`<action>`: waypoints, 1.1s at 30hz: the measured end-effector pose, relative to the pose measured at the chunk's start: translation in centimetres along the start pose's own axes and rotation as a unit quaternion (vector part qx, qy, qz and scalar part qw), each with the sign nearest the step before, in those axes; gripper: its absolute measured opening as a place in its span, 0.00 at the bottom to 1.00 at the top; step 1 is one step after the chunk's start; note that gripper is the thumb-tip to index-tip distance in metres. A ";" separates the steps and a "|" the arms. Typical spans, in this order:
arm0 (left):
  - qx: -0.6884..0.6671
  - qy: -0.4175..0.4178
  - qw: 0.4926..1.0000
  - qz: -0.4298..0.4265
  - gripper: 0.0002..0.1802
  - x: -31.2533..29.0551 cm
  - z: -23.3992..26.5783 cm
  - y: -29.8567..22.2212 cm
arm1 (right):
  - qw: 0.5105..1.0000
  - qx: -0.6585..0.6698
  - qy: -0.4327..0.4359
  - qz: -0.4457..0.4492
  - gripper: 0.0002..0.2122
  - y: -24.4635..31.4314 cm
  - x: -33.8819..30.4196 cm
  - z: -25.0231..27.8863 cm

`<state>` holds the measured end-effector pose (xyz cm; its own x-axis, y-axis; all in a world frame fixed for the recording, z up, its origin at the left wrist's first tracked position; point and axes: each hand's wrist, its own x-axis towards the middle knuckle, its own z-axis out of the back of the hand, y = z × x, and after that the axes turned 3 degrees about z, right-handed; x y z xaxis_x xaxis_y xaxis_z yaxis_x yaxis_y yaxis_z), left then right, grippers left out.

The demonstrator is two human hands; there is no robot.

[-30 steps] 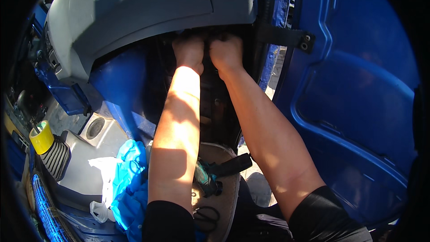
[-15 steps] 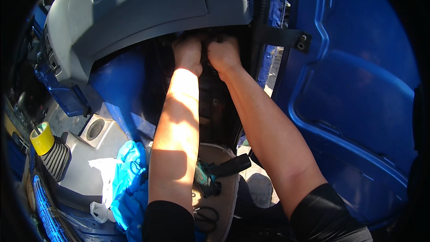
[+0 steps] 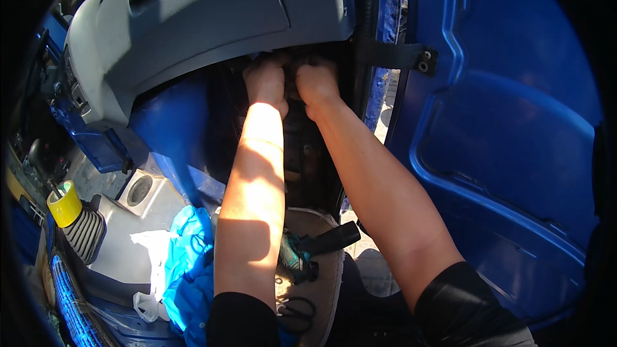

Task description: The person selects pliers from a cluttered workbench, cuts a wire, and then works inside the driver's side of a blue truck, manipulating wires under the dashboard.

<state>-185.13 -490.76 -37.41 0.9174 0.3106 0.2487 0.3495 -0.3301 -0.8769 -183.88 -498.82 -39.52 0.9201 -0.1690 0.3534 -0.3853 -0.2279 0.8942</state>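
Both my arms reach up under the lower edge of a grey dashboard (image 3: 218,16) in a vehicle cab. My left hand (image 3: 265,83) is in the dark recess, its fingers curled and partly lost in shade. Close beside it on the right, my right hand (image 3: 316,82) is closed like a fist. Whatever the two hands grip is hidden in shadow. Below them, dark parts in the footwell are too dim to make out.
An open blue door (image 3: 514,135) with a black check strap (image 3: 392,55) stands on the right. A teal-and-black power tool (image 3: 302,258) lies between my forearms. To the left are blue cloth (image 3: 186,250), white plastic (image 3: 153,263) and a gear lever boot (image 3: 85,234) with a yellow tape roll (image 3: 64,204).
The view has shifted slightly, so the dashboard and door edge sit a little further left. Both hands stay under the dashboard, with only a small change in their pose.
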 end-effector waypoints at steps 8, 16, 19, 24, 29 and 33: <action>-0.066 -0.068 0.995 -0.003 0.16 0.2 -1.4 0.0 | 0.993 0.083 -0.024 -0.079 0.12 0.0 0.6 -1.4; -0.008 -0.087 0.996 0.034 0.13 1.9 -1.0 0.5 | 0.973 0.174 -0.023 -0.153 0.04 1.0 0.0 -1.1; 0.003 -0.076 0.996 0.054 0.09 1.7 -0.8 0.2 | 0.967 0.196 -0.016 -0.165 0.04 1.7 -0.3 -1.3; 0.010 -0.054 0.996 0.067 0.07 0.5 -1.0 -1.0 | 0.958 0.228 0.021 -0.172 0.05 2.3 -0.9 -0.7; 0.021 -0.066 0.997 0.044 0.05 0.1 -1.0 -1.2 | 0.963 0.231 0.036 -0.135 0.05 2.0 -1.7 -0.4; -0.008 -0.080 0.997 -0.001 0.07 0.9 -0.9 -0.6 | 0.973 0.216 0.011 -0.078 0.04 1.6 -2.0 -0.9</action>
<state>-184.38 -491.07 -36.26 0.8751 0.4486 0.1816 0.3564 -0.3436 -0.8689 -186.28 -497.97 -38.56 0.9694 -0.0794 0.2324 -0.2293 -0.6319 0.7404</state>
